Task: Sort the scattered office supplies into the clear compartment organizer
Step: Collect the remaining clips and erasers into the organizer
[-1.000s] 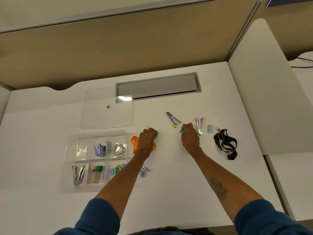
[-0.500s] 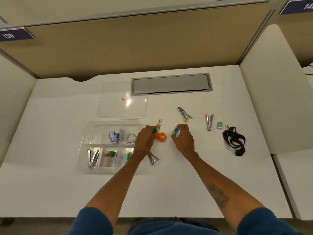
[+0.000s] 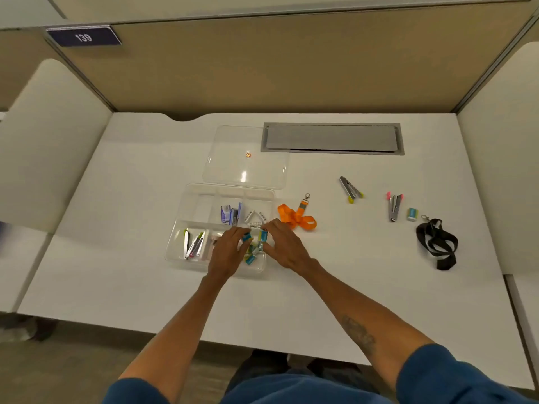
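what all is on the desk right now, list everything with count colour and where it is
organizer: one, clear, left of centre, holding sorted supplies
lid: one, clear, just behind the organizer
orange lanyard: one, right of the organizer
staple remover: one, silver with yellow tips, right of centre
second staple remover: one, silver with pink tips, further right
eraser: one, teal and white, beside the pink-tipped remover
black lanyard: one, far right
cable hatch: one, grey, back of desk
left hand: holds a teal eraser over the organizer's front right compartment
right hand: holds another there
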{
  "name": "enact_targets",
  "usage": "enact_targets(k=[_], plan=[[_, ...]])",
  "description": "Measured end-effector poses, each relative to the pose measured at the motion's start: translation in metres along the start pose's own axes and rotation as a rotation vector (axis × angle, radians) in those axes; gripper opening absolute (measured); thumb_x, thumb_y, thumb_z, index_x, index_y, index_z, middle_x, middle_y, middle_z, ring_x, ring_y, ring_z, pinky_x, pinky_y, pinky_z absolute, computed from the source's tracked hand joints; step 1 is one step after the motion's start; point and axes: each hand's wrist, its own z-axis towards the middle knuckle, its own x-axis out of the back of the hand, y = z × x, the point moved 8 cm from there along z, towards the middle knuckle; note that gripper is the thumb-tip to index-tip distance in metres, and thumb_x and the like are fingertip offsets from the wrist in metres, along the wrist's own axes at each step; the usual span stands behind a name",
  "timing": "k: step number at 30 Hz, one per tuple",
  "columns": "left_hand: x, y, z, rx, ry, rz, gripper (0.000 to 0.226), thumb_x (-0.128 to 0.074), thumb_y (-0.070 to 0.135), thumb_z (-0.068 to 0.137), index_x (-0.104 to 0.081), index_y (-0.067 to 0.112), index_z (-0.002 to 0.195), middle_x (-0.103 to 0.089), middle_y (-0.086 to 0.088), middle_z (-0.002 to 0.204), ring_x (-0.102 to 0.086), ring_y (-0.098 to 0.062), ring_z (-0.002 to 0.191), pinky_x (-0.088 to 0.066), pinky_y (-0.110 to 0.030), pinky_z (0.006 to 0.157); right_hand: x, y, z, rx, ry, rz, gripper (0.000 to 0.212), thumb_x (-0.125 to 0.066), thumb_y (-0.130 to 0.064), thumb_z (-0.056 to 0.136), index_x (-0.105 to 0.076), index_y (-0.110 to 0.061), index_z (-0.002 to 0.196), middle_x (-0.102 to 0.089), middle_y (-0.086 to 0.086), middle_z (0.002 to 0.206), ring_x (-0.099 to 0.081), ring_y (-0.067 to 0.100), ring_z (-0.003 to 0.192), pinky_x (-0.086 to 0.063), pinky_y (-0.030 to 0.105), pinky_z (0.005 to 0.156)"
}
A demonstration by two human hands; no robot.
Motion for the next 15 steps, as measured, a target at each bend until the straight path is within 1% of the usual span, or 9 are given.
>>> enact_targets(k=[3, 6, 9, 12, 15], plan=[[0.001, -0.006, -0.011, -0.006, -0.026, 0.023, 0.029, -0.063, 0.018, 0.090, -0.060, 0.015, 0.119, -0.064, -0.002, 0.111, -0.061, -0.019, 0.101, -0.045, -0.029, 0.086, -0.016, -0.011, 0.002, 0.034, -0.036, -0.042, 0.044, -0.067, -0.025, 0.084, -0.053, -0.014, 0.125, -0.054, 0.006, 0.123, -0.050, 0.022, 0.107, -0.044, 0.030, 0.083], [0.001, -0.008, -0.018, -0.017, -0.038, 0.031, 0.033, -0.063, 0.022, 0.091, -0.059, 0.015, 0.122, -0.064, -0.002, 0.114, -0.059, -0.020, 0.105, -0.043, -0.031, 0.089, -0.022, -0.011, 0.005, -0.004, -0.035, -0.077, 0.047, -0.066, -0.021, 0.085, -0.051, -0.012, 0.129, -0.053, 0.009, 0.127, -0.050, 0.025, 0.111, -0.046, 0.035, 0.088], [0.003, -0.009, -0.019, -0.006, -0.047, 0.033, 0.038, -0.066, 0.028, 0.089, -0.059, 0.016, 0.124, -0.063, -0.002, 0.120, -0.057, -0.019, 0.109, -0.042, -0.031, 0.092, -0.019, -0.014, 0.006, 0.006, 0.000, -0.076, 0.045, -0.063, -0.016, 0.085, -0.051, -0.012, 0.128, -0.052, 0.009, 0.125, -0.050, 0.026, 0.108, -0.049, 0.038, 0.084], [0.005, -0.011, -0.014, 0.011, -0.017, 0.027, 0.034, -0.065, 0.026, 0.090, -0.060, 0.016, 0.122, -0.064, -0.003, 0.118, -0.060, -0.021, 0.108, -0.045, -0.033, 0.091, -0.010, -0.011, 0.002, -0.008, 0.051, -0.047, 0.040, -0.060, -0.014, 0.086, -0.052, -0.012, 0.126, -0.053, 0.007, 0.123, -0.050, 0.024, 0.108, -0.049, 0.036, 0.083], [0.005, -0.006, -0.004, 0.008, 0.018, 0.040, 0.031, -0.061, 0.024, 0.092, -0.059, 0.017, 0.122, -0.063, -0.004, 0.118, -0.059, -0.023, 0.108, -0.046, -0.033, 0.090, 0.003, -0.001, -0.003, -0.032, 0.105, -0.019, 0.036, -0.057, -0.012, 0.088, -0.054, -0.010, 0.124, -0.054, 0.008, 0.122, -0.051, 0.024, 0.111, -0.050, 0.038, 0.086]])
